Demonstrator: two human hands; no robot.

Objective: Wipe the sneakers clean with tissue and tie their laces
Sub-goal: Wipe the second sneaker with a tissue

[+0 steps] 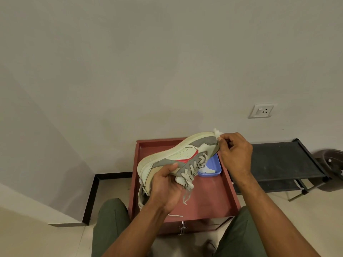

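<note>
Over the red-brown wooden tabletop (213,197), my left hand (167,184) grips the cream-and-grey leather sneaker (178,156) tilted sideways, while my right hand (235,151) pinches white crumpled tissue (216,133) against its toe.

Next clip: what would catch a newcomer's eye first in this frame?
The sneaker, held tilted in the air over the red drawer, sole up toward the wall. The left hand grips its heel end, and the right hand pinches a tissue against its toe. Behind it, a blue tray sits in the drawer, and untied laces dangle.
</note>
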